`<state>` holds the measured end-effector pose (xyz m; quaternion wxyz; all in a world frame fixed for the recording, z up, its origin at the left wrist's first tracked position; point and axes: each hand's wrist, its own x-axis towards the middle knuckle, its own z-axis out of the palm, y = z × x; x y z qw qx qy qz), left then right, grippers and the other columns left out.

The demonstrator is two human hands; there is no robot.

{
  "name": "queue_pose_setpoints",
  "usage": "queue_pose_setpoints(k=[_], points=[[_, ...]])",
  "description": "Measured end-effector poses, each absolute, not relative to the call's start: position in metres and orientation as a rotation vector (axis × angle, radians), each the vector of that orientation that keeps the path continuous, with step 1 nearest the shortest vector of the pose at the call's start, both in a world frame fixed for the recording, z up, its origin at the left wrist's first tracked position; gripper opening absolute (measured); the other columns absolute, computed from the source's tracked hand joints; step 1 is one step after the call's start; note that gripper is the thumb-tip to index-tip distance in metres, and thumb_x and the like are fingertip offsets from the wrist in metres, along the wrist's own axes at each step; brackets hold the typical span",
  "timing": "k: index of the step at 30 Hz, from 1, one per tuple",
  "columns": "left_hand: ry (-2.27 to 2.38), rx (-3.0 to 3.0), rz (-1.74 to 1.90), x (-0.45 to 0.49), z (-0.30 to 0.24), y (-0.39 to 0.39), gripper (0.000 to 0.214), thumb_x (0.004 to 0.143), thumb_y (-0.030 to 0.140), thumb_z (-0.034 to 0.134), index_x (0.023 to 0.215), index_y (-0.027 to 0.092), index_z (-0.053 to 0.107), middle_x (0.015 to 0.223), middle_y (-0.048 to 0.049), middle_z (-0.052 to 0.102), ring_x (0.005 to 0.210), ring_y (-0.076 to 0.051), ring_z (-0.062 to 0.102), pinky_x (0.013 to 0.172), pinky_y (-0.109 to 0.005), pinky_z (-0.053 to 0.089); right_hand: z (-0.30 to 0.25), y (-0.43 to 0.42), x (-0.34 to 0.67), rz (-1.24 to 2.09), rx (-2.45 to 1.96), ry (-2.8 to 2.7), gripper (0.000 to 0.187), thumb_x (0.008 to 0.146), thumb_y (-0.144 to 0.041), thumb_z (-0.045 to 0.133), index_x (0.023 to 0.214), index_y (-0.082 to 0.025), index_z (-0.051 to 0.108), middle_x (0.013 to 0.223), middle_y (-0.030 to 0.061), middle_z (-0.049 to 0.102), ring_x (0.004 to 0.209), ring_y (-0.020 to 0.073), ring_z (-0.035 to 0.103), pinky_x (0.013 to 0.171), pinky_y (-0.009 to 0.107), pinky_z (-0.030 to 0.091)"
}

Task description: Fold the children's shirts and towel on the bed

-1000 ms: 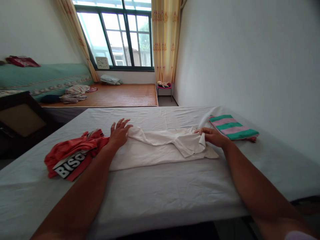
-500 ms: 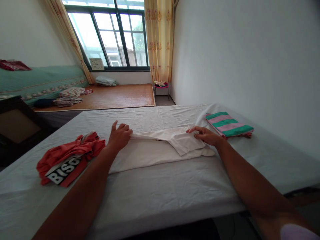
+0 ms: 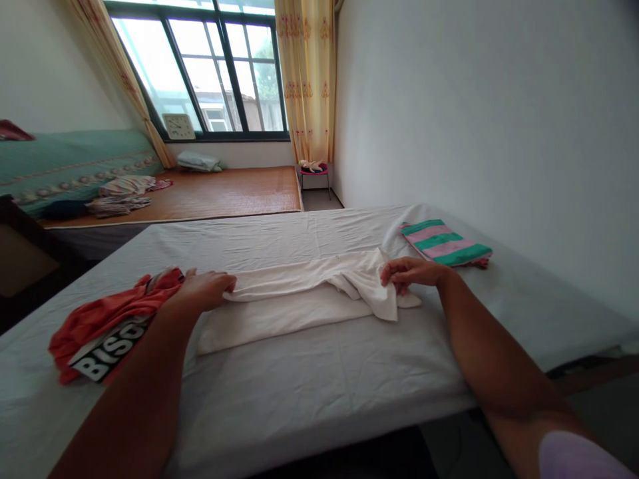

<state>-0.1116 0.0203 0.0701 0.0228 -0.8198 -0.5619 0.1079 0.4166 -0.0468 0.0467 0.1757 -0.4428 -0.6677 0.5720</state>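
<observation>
A white T-shirt (image 3: 289, 311) lies stretched sideways across the bed, partly folded over itself lengthwise. My left hand (image 3: 206, 290) pinches the left end of its folded-over layer. At the other end, my right hand (image 3: 410, 273) has its fingers closed on the bunched sleeve part. Just left of my left hand sits a crumpled red garment (image 3: 112, 309) with white lettering on a black band, partly hidden by my forearm. Beyond my right hand rests a folded green-and-pink striped cloth (image 3: 446, 243).
A pale sheet (image 3: 309, 392) covers the bed, whose near edge is in front of me. A white wall (image 3: 474, 120) runs along the right. Further off are a second bed with a brown mat (image 3: 234, 193), a small stool (image 3: 314, 171) and a window (image 3: 200, 73).
My left hand has moved left and down, drawing the upper layer of the T-shirt toward me over the lower one. The sleeve part under my right hand has shifted and bunched. The view has turned slightly right.
</observation>
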Motion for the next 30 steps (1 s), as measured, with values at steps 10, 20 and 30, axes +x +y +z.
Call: queue_pose_setpoints(k=[10, 20, 30], points=[[-0.760, -3.049, -0.389, 0.043, 0.076, -0.027, 0.026, 0.091, 0.026, 0.046, 0.108, 0.027, 0.066, 0.116, -0.0035, 0.065, 0.111, -0.018, 0.055, 0.099, -0.033, 0.036, 0.053, -0.051, 0.411, 1.269, -1.197, -2.437, 0.039, 0.070, -0.033, 0.072, 0.106, -0.017, 0.069, 0.096, 0.0038, 0.063, 0.088, 0.0155, 0.056, 0.076, 0.024, 0.046], [-0.707, -2.940, -0.598, 0.106, 0.048, -0.024, 0.020, 0.087, 0.020, 0.052, 0.099, 0.025, 0.067, 0.104, -0.0037, 0.067, 0.111, -0.019, 0.053, 0.104, -0.038, 0.032, 0.042, -0.042, 0.423, 1.099, -1.193, -2.298, 0.033, 0.075, -0.042, 0.066, 0.093, -0.015, 0.071, 0.080, 0.0021, 0.065, 0.074, 0.0137, 0.055, 0.068, 0.023, 0.042], [-0.511, -3.223, -0.527, 0.080, 0.035, -0.036, 0.027, 0.078, 0.019, 0.058, 0.102, 0.025, 0.067, 0.109, -0.0029, 0.066, 0.118, -0.020, 0.049, 0.104, -0.034, 0.033, 0.048, -0.053, 0.413, 1.166, -1.323, -2.489, 0.035, 0.064, -0.042, 0.077, 0.080, -0.016, 0.061, 0.069, -0.0024, 0.058, 0.064, 0.0106, 0.053, 0.057, 0.020, 0.039]])
